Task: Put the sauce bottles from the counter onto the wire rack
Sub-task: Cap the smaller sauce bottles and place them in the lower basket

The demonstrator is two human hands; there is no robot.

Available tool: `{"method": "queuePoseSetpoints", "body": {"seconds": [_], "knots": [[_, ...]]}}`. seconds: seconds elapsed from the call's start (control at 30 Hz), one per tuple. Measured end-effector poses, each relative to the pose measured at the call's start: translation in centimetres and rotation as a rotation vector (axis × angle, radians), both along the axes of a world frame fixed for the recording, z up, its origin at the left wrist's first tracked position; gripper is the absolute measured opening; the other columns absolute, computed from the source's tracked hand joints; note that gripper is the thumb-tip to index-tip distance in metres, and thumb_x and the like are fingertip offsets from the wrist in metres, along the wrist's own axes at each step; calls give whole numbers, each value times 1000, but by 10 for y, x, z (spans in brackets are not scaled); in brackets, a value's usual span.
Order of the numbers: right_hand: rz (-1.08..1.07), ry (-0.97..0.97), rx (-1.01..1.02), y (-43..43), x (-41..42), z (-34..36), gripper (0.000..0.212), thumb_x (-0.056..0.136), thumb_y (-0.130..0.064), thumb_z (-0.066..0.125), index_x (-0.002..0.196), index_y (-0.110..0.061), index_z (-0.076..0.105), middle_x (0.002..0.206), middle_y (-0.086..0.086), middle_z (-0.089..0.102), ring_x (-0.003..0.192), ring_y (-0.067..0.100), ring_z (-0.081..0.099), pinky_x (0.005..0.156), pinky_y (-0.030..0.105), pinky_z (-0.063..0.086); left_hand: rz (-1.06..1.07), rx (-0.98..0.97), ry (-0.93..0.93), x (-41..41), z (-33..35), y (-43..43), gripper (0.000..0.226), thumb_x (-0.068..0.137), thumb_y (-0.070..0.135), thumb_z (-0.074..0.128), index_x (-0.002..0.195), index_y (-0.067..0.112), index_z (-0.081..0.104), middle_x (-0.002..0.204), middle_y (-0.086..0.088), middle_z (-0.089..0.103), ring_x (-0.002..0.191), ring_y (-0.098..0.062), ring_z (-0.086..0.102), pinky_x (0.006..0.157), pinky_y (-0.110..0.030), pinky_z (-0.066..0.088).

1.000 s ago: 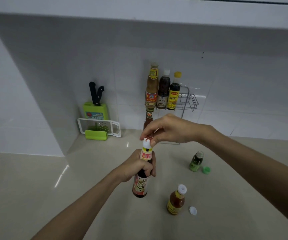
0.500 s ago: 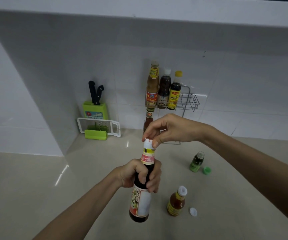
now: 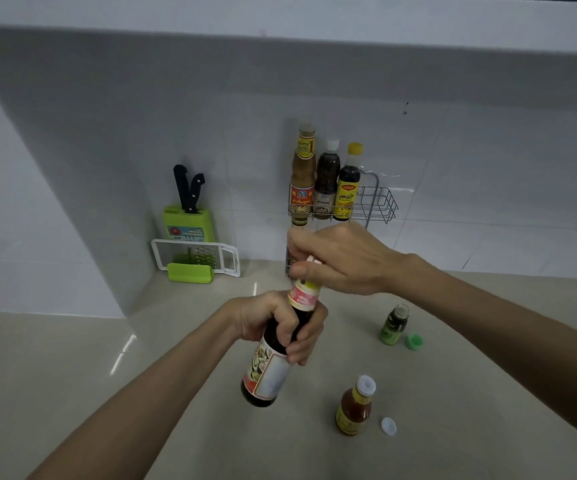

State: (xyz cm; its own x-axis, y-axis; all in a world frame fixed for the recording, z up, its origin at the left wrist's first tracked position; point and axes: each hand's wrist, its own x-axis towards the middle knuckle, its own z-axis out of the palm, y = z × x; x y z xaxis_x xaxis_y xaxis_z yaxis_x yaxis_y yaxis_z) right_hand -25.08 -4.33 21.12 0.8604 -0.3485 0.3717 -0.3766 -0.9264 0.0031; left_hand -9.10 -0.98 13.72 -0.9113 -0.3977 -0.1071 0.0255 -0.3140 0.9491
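My left hand (image 3: 280, 323) grips the neck of a dark sauce bottle (image 3: 268, 374) with a red and white label, lifted off the counter and tilted. My right hand (image 3: 342, 259) covers its top and pinches the cap there. The wire rack (image 3: 377, 202) hangs on the tiled wall behind and carries three bottles (image 3: 325, 183) on its left side; a further bottle below it is mostly hidden by my right hand. A small orange sauce bottle (image 3: 353, 408) and a small green bottle (image 3: 394, 325) stand on the counter to the right.
A loose white cap (image 3: 388, 426) lies beside the orange bottle and a green cap (image 3: 414, 341) beside the green one. A green knife block (image 3: 187, 216) with two knives and a white grater (image 3: 195, 256) stand at the back left by the wall corner.
The dark bottle has risen off the counter and come nearer to me in my left hand. My right hand has closed down over its cap.
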Motion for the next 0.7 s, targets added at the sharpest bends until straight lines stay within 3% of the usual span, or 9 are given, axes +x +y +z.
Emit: {"method": "queuePoseSetpoints", "body": {"seconds": [0.1, 0.17, 0.23, 0.3, 0.37, 0.43, 0.57, 0.63, 0.7], "knots": [[-15, 130, -171, -2, 4, -4, 48, 97, -46, 13, 75, -19, 45, 54, 2, 54, 44, 24, 47, 43, 33, 37, 160, -52, -38, -6, -4, 6, 16, 44, -1, 52, 58, 4, 52, 49, -8, 56, 46, -21, 54, 60, -27, 50], [-175, 91, -141, -8, 5, -10, 45, 96, -44, 14, 69, -21, 41, 52, 5, 49, 46, 28, 47, 45, 33, 31, 469, -144, -148, -13, -11, 4, 15, 42, -2, 53, 56, -1, 51, 48, -11, 57, 45, -23, 53, 57, -28, 47], [-413, 112, -80, -10, 10, -21, 48, 99, -40, 20, 74, -14, 52, 60, 6, 47, 57, 31, 51, 50, 32, 29, 825, -274, -347, -21, -24, 1, 11, 41, 1, 56, 51, -3, 53, 48, -13, 59, 46, -25, 54, 54, -34, 46], [-547, 167, -11, -13, 16, -35, 36, 102, -33, 27, 83, -12, 50, 68, 6, 45, 67, 32, 50, 56, 34, 35, 1028, -382, -546, -26, -37, 0, 7, 42, 7, 58, 46, 2, 56, 49, -15, 63, 47, -26, 58, 53, -40, 51], [-531, 220, 56, -12, 18, -40, 31, 102, -36, 27, 86, -15, 44, 71, 4, 47, 69, 31, 53, 59, 36, 38, 1010, -412, -583, -21, -40, 1, 11, 42, 7, 58, 49, -2, 55, 49, -15, 63, 47, -26, 58, 54, -40, 50], [-405, 158, 80, -12, 12, -36, 49, 100, -49, 22, 85, -13, 52, 65, 3, 54, 59, 24, 52, 55, 34, 37, 772, -339, -416, -8, -31, 3, 14, 42, 1, 57, 54, -6, 53, 50, -14, 58, 47, -23, 54, 56, -36, 45], [55, 75, -230, -9, 2, -13, 49, 95, -47, 27, 78, -12, 55, 54, 1, 56, 42, 21, 43, 39, 29, 33, 214, -83, -91, 8, -3, 13, 17, 43, -3, 51, 58, 4, 49, 48, -11, 53, 43, -23, 53, 60, -27, 50], [101, 40, -232, -14, 2, -9, 44, 93, -40, 31, 66, -12, 53, 49, 1, 50, 40, 21, 40, 39, 28, 30, 237, -117, -102, 3, 1, 15, 17, 44, -4, 50, 60, 3, 49, 48, -10, 55, 44, -23, 53, 59, -28, 48], [-39, 7, -138, -17, 8, -14, 39, 88, -37, 30, 58, -17, 43, 46, 0, 41, 41, 21, 37, 42, 30, 28, 492, -197, -204, -5, -5, 12, 14, 44, -5, 52, 58, -3, 50, 48, -12, 57, 46, -26, 52, 57, -29, 45]]}}
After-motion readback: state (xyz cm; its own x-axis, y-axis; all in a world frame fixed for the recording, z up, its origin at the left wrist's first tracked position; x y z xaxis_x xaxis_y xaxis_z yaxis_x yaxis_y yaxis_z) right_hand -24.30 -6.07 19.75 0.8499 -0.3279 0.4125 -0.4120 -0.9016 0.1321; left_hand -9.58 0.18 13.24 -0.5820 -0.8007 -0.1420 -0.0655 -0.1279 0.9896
